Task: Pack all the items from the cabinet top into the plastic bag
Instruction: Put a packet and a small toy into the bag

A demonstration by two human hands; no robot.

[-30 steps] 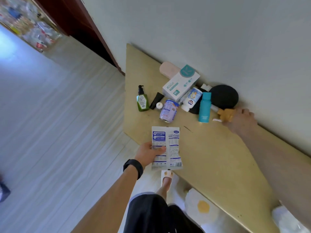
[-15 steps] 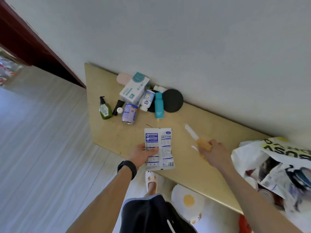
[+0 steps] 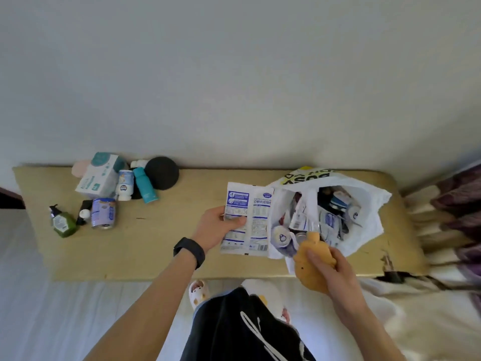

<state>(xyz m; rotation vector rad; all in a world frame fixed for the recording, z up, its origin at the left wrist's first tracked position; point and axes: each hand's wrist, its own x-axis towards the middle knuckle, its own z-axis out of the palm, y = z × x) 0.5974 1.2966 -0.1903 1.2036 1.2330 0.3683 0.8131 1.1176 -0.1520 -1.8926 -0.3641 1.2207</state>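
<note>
Here the right hand (image 3: 335, 267) has its fingers curled round a soft-looking yellow-tan item (image 3: 311, 243), held at the near rim of the plastic bag (image 3: 369, 220). The bag's open mouth lies just beyond the hand, already showing packets and cans inside, so this hand looks the nearer to a drop. The left hand (image 3: 213, 227) pinches a blue-and-white pouch (image 3: 250, 220) between thumb and fingers. The pouch's long axis runs away from the person, and its right edge touches the bag's left side, so it would likely have to travel right and over the rim. Well apart to the left, still on the tan table (image 3: 156, 251), stand a green pump bottle (image 3: 62, 222), a can (image 3: 103, 212), a teal bottle (image 3: 145, 187), a small white bottle (image 3: 125, 184), a white box (image 3: 97, 175) and a black round thing (image 3: 162, 173). A pale wall (image 3: 234, 74) backs the table, pale floor (image 3: 52, 308) lies below, and purple-and-cream fabric (image 3: 453, 217) hangs at the right.
</note>
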